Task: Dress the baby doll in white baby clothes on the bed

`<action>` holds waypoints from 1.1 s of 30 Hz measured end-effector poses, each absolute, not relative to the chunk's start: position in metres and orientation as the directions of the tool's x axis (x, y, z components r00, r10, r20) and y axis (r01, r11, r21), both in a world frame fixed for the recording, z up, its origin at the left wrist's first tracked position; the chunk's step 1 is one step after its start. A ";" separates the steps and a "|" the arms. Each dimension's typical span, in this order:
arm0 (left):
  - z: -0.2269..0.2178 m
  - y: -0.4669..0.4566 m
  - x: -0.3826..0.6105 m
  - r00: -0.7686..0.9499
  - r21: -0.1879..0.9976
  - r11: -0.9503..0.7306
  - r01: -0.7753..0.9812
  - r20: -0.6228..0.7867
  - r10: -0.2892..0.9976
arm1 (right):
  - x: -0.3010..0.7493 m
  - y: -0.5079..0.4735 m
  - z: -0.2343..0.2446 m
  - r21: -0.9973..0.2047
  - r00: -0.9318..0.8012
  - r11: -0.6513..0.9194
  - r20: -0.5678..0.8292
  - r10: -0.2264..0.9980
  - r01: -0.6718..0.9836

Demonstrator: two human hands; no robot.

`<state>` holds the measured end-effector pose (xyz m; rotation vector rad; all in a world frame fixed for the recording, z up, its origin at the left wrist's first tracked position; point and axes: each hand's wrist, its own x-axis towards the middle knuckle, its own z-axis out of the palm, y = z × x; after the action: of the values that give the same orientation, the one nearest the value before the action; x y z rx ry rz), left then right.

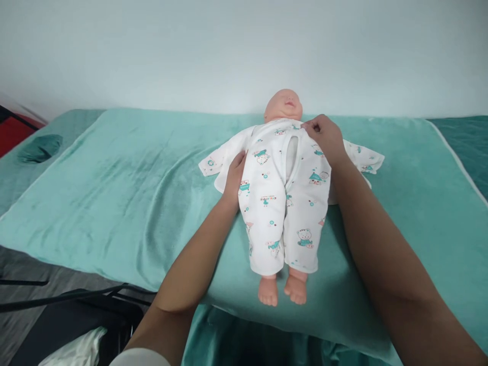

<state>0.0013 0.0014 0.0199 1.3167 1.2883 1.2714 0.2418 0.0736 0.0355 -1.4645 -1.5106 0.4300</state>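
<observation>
A baby doll point(282, 107) lies on its back, head toward the wall and bare feet toward me. It wears a white printed top point(224, 155) with the sleeves spread out. White open-crotch baby pants point(267, 203) with bear prints cover its legs and reach up over the chest. My left hand point(235, 178) lies along the side of the pants, fingers fairly straight and partly hidden against the cloth. Near the doll's shoulder, my right hand point(324, 134) is closed in a pinch on the upper edge of the pants.
A green blanket point(114, 188) covers the bed, with folds left of the doll. Behind it rises a white wall point(190, 56). At the lower left stands a black chair point(76, 315) with pale cloth point(78, 348) on it. Something red point(15, 133) shows at the far left.
</observation>
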 end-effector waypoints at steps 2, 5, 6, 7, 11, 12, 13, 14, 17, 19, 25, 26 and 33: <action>0.021 0.002 0.001 -0.073 0.995 -0.061 0.082 0.067 0.995 | 0.241 0.075 0.033 -0.805 0.181 0.237 0.388 0.904 0.544; 0.021 0.003 0.001 -0.126 0.993 -0.030 0.112 0.045 0.991 | 0.239 0.068 0.034 -0.837 0.164 0.290 0.403 0.900 0.464; 0.021 0.003 0.001 -0.132 0.993 -0.028 0.117 0.044 0.990 | 0.239 0.063 0.034 -0.848 0.155 0.304 0.403 0.902 0.435; 0.021 0.003 0.000 -0.125 0.993 -0.033 0.115 0.047 0.991 | 0.238 0.057 0.035 -0.857 0.147 0.315 0.402 0.904 0.407; 0.017 -0.001 -0.003 -0.080 0.992 -0.081 0.094 0.089 0.993 | 0.230 0.021 0.036 -0.867 0.184 0.371 0.445 0.876 0.332; 0.016 -0.004 -0.004 -0.090 0.991 -0.093 0.100 0.102 0.991 | 0.227 0.009 0.036 -0.858 0.209 0.384 0.468 0.859 0.341; 0.015 -0.009 -0.005 -0.106 0.988 -0.106 0.110 0.118 0.987 | 0.224 -0.004 0.036 -0.845 0.229 0.396 0.492 0.840 0.361; 0.014 -0.015 -0.006 -0.129 0.985 -0.123 0.124 0.139 0.982 | 0.220 -0.018 0.036 -0.828 0.241 0.407 0.516 0.822 0.386; 0.011 -0.040 -0.011 -0.204 0.972 -0.155 0.178 0.191 0.960 | 0.211 -0.067 0.036 -0.760 0.153 0.452 0.573 0.805 0.467; 0.008 -0.061 -0.014 -0.238 0.964 -0.141 0.226 0.195 0.952 | 0.206 -0.100 0.036 -0.693 -0.014 0.489 0.570 0.822 0.529; 0.004 -0.106 -0.018 -0.151 0.946 -0.161 0.281 0.210 0.966 | 0.193 -0.173 0.052 -0.469 -0.412 0.446 0.181 0.893 0.762; 0.004 -0.109 -0.018 -0.128 0.944 -0.164 0.287 0.208 0.970 | 0.191 -0.181 0.057 -0.440 -0.438 0.439 0.110 0.892 0.784; 0.006 -0.105 -0.016 -0.109 0.918 -0.164 0.360 0.216 0.970 | 0.163 -0.199 0.090 -0.174 -0.427 0.409 -0.082 0.900 0.896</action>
<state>-0.0162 -0.1047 0.0057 1.5514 1.4889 1.2791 0.1634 -0.1987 0.0902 -1.6680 -2.6163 0.2999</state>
